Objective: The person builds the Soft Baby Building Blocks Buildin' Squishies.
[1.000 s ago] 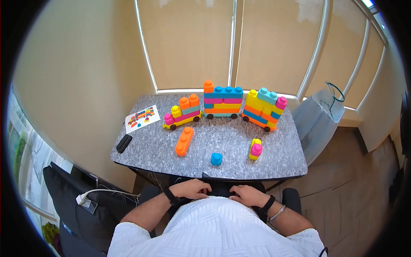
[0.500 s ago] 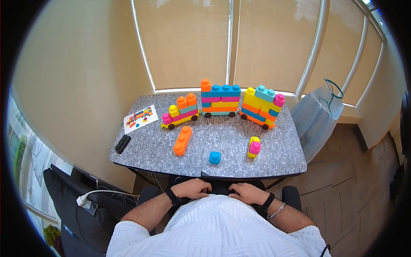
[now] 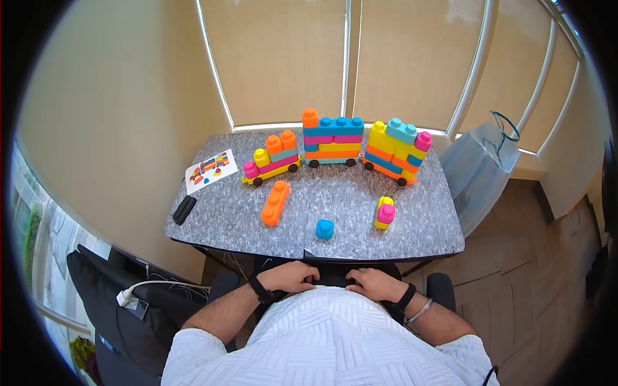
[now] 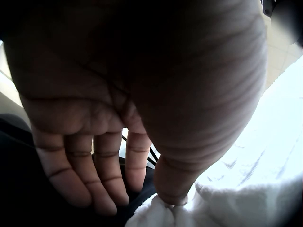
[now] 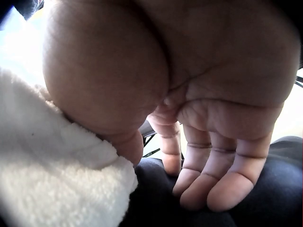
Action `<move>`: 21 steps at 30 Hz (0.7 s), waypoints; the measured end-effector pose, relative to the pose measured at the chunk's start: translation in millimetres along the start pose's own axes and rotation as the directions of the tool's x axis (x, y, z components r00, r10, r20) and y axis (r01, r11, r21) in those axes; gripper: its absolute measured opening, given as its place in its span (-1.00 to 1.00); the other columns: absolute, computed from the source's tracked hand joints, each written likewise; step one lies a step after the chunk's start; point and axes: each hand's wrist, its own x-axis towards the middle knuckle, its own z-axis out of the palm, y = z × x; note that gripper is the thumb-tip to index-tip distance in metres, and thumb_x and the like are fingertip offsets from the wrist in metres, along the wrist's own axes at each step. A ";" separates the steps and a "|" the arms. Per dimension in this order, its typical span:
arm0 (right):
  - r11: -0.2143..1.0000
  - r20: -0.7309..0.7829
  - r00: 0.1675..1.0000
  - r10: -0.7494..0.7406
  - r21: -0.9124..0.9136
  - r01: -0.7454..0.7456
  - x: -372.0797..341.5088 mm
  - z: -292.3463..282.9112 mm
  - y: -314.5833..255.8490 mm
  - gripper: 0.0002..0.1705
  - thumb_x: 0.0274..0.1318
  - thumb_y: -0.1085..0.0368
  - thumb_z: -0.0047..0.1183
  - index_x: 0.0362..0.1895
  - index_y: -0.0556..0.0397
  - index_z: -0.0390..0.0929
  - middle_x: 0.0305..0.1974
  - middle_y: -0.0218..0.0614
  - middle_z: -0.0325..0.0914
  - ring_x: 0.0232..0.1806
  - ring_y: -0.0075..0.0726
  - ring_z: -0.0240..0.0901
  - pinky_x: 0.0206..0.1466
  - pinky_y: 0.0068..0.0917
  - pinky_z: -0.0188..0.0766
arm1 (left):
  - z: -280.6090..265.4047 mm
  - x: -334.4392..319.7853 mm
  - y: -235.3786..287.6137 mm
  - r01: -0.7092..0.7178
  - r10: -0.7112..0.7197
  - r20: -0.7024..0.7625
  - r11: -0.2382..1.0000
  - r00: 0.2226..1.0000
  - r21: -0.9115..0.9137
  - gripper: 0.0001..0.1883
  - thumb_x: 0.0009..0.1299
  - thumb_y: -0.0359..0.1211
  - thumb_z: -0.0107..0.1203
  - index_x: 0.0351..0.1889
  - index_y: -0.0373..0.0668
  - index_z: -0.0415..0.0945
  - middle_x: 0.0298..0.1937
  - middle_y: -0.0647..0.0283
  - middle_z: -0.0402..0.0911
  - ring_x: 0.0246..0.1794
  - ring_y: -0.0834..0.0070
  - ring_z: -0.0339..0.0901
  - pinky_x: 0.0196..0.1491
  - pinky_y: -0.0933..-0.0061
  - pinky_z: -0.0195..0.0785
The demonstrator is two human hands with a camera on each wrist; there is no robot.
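Resting in the lap at the shirt's hem are the left hand [image 3: 288, 276] and the right hand [image 3: 375, 284], both without any object. Their fingers hang loosely bent over dark trousers in the wrist views; the left thumb [image 4: 173, 182] touches the white shirt [image 4: 241, 175]. On the grey table beyond lie a long orange block [image 3: 275, 203], a small blue block [image 3: 324, 229] and a yellow block with a pink one [image 3: 385, 213]. Behind them stand three wheeled block builds: a low left one [image 3: 277, 166], a tall middle one [image 3: 331, 147] and a right one [image 3: 394, 157].
A printed picture sheet [image 3: 211, 170] and a black case [image 3: 185, 210] lie at the table's left side. Beside the right edge stands a pale translucent bag [image 3: 479, 180]. A black bag with a white cable [image 3: 161, 282] is at the lower left.
The head view has shifted slightly, so the table and blocks sit a little higher in it. Both hands stay in the lap and the blocks keep their places.
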 end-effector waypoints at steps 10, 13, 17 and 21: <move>1.000 0.012 1.000 0.011 -0.018 -0.010 0.5 1.1 0.7 -0.42 0.55 -0.11 0.16 0.25 0.16 0.59 0.02 0.18 0.75 0.10 0.34 0.71 0.18 0.05 0.66 | 0.3 -0.2 -1.6 0.005 -0.005 0.009 1.000 1.000 -0.019 -0.63 0.54 -0.20 0.36 0.16 -0.23 0.67 -0.16 0.08 0.79 -0.20 0.19 0.78 -0.11 0.20 0.62; 1.000 0.013 1.000 0.009 -0.016 -0.008 -0.4 1.8 1.3 -0.42 0.55 -0.11 0.16 0.25 0.15 0.59 0.02 0.18 0.75 0.10 0.34 0.71 0.18 0.05 0.66 | 0.9 -0.3 -0.3 0.004 -0.004 -0.016 0.999 1.000 -0.054 -0.61 0.47 -0.20 0.40 0.10 -0.28 0.68 -0.20 0.04 0.80 -0.20 0.08 0.78 -0.13 0.11 0.61; 1.000 0.008 1.000 -0.004 -0.014 0.004 -1.2 -0.6 -1.8 -0.43 0.55 -0.10 0.17 0.25 0.15 0.60 0.02 0.18 0.74 0.10 0.34 0.71 0.19 0.05 0.66 | 0.5 -0.4 -1.8 -0.010 0.009 -0.008 1.000 1.000 -0.021 -0.63 0.53 -0.20 0.36 0.15 -0.23 0.67 -0.17 0.09 0.79 -0.21 0.19 0.77 -0.13 0.20 0.62; 1.000 0.021 1.000 0.019 -0.009 -0.019 -1.7 -0.3 -3.2 -0.44 0.55 -0.09 0.16 0.25 0.15 0.60 0.04 0.15 0.74 0.11 0.32 0.70 0.20 0.05 0.65 | -1.0 -1.1 -0.2 -0.026 0.026 -0.010 0.999 1.000 -0.030 -0.63 0.53 -0.21 0.36 0.16 -0.25 0.66 -0.18 0.08 0.78 -0.22 0.19 0.77 -0.14 0.20 0.60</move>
